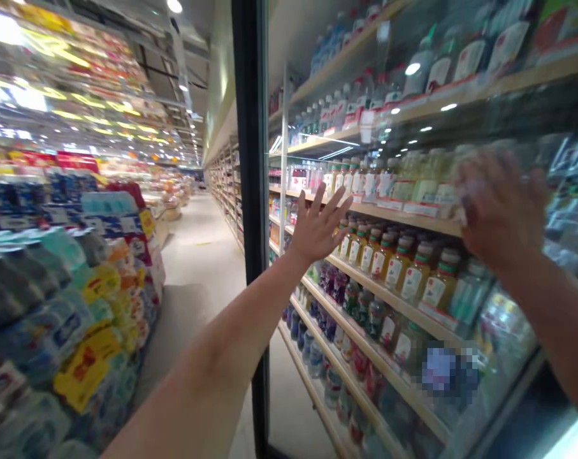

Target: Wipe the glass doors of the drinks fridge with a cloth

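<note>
My left hand (317,226) is stretched forward with its fingers spread, flat against or just at the glass door (346,382) of a drinks cooler. My right hand (501,204) is raised at the right, smeared by motion, its palm toward the same glass; its fingers look spread but are blurred. Behind the glass, wooden shelves (379,287) carry rows of bottles: yellow juice bottles (403,268) level with my hands, dark bottles (336,287) below, clear and white bottles (360,102) above. Neither hand holds anything that I can see.
The door's black frame (250,191) runs upright through the middle. To the left a shop aisle (197,268) leads away, with stacked packs of goods (78,306) on its left side and more shelving (226,185) far down on the right.
</note>
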The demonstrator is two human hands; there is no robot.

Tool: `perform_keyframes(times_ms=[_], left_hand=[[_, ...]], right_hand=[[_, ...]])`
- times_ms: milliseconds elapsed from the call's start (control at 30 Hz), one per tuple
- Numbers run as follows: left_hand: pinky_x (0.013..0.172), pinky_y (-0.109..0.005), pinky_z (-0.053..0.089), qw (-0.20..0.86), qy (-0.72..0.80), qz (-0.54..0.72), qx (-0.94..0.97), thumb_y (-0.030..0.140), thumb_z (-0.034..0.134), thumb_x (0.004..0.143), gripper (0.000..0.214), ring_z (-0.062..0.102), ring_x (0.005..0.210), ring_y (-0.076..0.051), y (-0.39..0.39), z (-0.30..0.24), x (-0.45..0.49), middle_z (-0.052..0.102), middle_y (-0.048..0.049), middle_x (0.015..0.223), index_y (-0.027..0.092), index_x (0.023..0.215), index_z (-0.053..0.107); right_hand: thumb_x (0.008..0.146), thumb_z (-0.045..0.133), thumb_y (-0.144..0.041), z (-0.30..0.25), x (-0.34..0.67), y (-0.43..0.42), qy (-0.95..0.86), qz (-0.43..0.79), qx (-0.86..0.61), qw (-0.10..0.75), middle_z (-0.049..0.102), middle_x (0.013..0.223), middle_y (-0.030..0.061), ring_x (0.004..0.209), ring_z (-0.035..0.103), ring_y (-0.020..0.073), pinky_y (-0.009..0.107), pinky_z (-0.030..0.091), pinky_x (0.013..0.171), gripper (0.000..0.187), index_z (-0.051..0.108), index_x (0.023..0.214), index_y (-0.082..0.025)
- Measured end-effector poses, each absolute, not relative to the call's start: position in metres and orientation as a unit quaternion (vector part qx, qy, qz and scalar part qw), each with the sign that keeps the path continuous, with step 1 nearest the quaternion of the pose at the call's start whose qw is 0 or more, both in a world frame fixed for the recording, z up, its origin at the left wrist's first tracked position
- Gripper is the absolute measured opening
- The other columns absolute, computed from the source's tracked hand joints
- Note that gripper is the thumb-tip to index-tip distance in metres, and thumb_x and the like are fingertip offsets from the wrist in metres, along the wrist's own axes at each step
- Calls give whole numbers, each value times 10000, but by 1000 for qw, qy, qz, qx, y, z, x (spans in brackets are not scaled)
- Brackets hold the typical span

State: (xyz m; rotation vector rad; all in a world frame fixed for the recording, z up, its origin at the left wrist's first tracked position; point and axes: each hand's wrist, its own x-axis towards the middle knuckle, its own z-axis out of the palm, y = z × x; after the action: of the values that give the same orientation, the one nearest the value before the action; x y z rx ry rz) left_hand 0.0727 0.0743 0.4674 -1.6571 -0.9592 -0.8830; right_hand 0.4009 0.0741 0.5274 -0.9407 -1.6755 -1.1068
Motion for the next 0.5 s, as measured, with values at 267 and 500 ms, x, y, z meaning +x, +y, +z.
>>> perform_keyframes(times_ms=[267,500], left_hand=[[1226,-674,43,504,-458,-416,-602,436,403,1019,604,-14,1540,-350,62,457,80,256,-40,1639,199,1565,310],[1234,-669,67,498,-475,-414,-596,427,424,1019,595,-6,1541,-340,56,453,81,242,-29,1643,221,1565,310]], right_hand=[[919,412,-135,527,362,76,-750,-447,-253,417,298,1636,82,1535,224,279,551,298,1231,663,299,1565,-233],[966,356,-172,522,370,66,-639,-394,-313,582,296,1630,114,1520,255,334,594,279,1232,656,203,1601,-233]])
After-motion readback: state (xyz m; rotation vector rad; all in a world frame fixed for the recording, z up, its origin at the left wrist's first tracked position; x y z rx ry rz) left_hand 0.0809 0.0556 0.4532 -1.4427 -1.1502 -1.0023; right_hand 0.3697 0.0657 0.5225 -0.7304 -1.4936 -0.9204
